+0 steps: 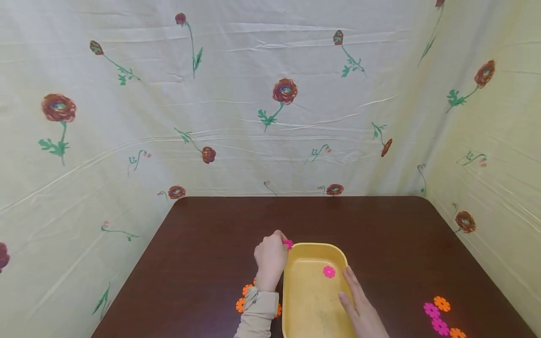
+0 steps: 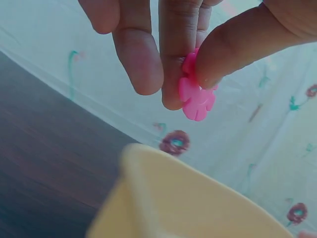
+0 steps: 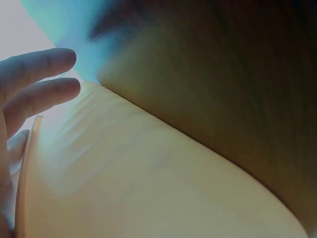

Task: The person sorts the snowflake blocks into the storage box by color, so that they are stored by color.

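Observation:
A yellow tray (image 1: 314, 247) lies on the dark brown table (image 1: 211, 244) with one pink flower-shaped piece (image 1: 328, 272) inside it. My left hand (image 1: 271, 257) hovers at the tray's far left corner and pinches another pink flower piece (image 1: 288, 244) between thumb and fingertips. The left wrist view shows that pinched pink piece (image 2: 196, 94) above the tray's rim (image 2: 163, 168). My right hand (image 1: 359, 305) rests with straight fingers on the tray's right side. The right wrist view shows those fingers (image 3: 39, 84) against the tray's outer wall (image 3: 148, 188).
Orange flower pieces (image 1: 244, 296) lie beside the tray under my left wrist. A cluster of pink and orange flower pieces (image 1: 439, 315) sits at the front right of the table. A cream cloth with red flowers (image 1: 270, 103) hangs behind and beside the table.

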{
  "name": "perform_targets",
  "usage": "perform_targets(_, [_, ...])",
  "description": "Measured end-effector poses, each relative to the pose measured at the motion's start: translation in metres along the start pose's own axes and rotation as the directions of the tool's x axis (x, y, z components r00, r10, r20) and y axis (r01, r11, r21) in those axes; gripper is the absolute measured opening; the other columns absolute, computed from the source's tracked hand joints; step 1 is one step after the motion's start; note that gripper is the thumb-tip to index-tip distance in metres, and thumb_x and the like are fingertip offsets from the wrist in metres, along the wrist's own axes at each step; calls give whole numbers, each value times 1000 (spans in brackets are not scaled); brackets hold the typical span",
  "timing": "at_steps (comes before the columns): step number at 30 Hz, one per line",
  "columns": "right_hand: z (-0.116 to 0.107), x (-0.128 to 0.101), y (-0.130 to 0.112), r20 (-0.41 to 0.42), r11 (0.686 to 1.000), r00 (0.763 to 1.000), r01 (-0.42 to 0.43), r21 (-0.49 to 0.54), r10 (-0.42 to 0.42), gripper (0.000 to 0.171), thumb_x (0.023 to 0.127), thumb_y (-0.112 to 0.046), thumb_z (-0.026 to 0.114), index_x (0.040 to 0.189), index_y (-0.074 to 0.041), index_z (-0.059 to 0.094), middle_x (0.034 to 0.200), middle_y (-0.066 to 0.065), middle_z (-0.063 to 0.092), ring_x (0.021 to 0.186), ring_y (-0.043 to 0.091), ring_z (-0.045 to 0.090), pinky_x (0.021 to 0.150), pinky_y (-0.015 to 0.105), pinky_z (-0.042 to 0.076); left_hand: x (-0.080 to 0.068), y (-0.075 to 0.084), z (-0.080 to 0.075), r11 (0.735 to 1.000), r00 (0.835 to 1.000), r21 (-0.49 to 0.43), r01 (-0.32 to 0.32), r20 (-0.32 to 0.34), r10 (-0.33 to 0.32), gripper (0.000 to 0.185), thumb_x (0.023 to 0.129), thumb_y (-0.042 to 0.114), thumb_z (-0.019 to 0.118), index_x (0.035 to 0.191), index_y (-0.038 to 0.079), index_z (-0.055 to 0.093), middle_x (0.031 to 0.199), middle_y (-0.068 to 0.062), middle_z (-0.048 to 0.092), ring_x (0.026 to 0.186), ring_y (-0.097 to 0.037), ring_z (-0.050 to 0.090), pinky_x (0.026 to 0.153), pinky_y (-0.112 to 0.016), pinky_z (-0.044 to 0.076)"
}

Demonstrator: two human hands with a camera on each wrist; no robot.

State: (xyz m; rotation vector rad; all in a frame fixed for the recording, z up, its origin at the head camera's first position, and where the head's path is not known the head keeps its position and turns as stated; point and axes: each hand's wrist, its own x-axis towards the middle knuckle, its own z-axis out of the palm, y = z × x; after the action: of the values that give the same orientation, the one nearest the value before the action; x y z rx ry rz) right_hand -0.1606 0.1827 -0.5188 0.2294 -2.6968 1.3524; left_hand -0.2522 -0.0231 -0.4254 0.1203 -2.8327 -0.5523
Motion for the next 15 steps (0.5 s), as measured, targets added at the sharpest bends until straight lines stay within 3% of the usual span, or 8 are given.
perform_targets(8, [-2,-1,-2,10,999,1000,-29,15,29,56,96,-35,43,143,-8,26,152,10,16,134,35,19,98,60,23,-3,30,12,998,998,-4,-58,27,58,12,79,22,70,78,16,60,64,0,61,54,-18,56,50,-33,44])
perform_targets(10, [-2,-1,-2,4,999,1000,-26,18,26,56,96,-35,43,143,-9,27,152,9,17,136,20,15,99,59,23,-4,35,15,998,998,-7,-61,25,61,12,79,22,71,77,16,60,64,0,61,55,-19,57,49,-33,44])
perform_targets(15, [-1,-1,0,-11,1000,1000,-10,17,10,55,97,-33,43,143,-9,27,151,9,18,132,10,12,99,59,23,-6,44,25,997,997,-2,-75,24,75,10,77,19,71,75,16,61,64,0,62,56,-20,59,48,-33,44])
